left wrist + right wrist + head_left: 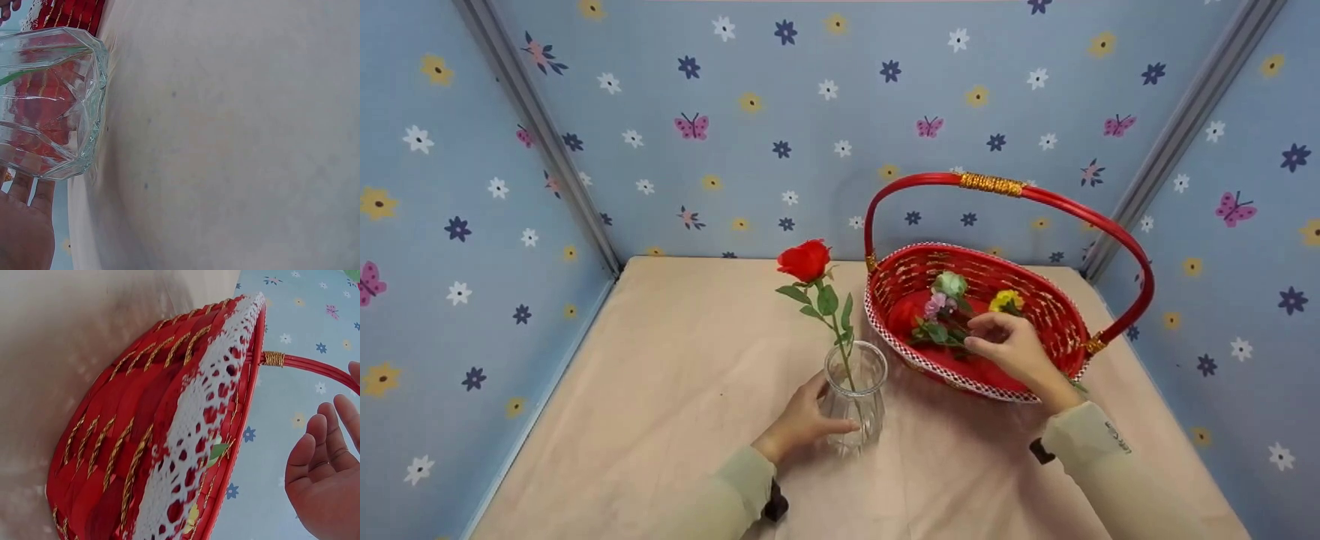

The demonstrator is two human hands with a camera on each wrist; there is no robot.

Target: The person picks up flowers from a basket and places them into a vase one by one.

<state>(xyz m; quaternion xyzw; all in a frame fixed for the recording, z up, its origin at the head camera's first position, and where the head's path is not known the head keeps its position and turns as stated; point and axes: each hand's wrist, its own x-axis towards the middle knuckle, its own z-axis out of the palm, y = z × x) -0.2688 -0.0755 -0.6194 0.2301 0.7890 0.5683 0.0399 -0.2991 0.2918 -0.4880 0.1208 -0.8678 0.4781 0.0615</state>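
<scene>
My left hand (799,420) holds a clear glass vase (871,420) by its side, thumb in front and fingers behind. In the left wrist view the faceted base of the vase (93,112) shows, with the fingers (42,197) against it. A single red rose (804,260) leans left in the vase, its green stem inside the glass. Over the red woven basket (1054,322) is my right hand (1020,352), fingers loosely bent and holding nothing visible. Near its fingertips lie a pale green flower (951,285), a pink flower (939,306) and a yellow flower (1006,301).
The basket's tall red handle (1129,247) arches over it, wrapped with gold at the top. White lace trim (197,405) runs round the rim. A light pink cloth (675,375) covers the table, and blue flower-patterned panels (780,180) enclose the back and sides.
</scene>
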